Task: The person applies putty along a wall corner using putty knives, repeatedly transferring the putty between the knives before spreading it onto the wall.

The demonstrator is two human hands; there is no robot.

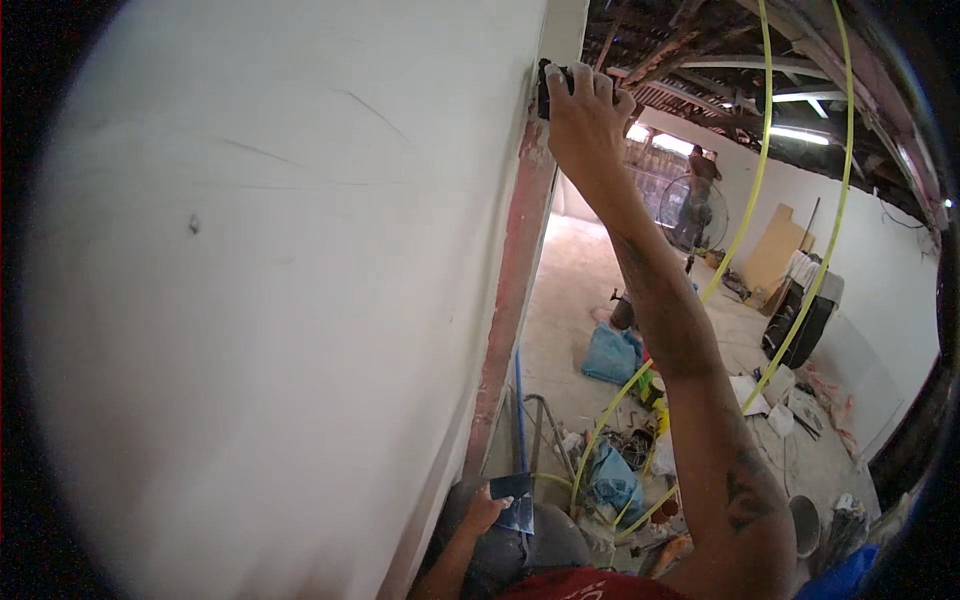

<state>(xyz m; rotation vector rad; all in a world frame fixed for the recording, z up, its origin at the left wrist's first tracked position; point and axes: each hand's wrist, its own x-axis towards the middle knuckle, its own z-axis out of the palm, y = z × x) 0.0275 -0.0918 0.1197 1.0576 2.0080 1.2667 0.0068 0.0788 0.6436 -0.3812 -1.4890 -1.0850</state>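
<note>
Up at the edge of the white wall (280,300), my right hand (588,115) grips a small black block (546,95) against the narrow corner strip, its fingers curled over the top. Below it the edge strip (515,270) is patchy pink and white. Down at the bottom, my left hand (485,510) holds a putty knife (515,510) with a dark, wide blade, apart from my right hand. Scratches and a small dark mark show on the wall.
Yellow hoses (765,150) hang at the right. Beyond are a standing person (698,170), a fan (680,215), boards (775,250) and a black case (790,330). Blue bags (610,350), tools and clutter lie on the floor (570,270). A dark rounded shape (555,545) is beside my left hand.
</note>
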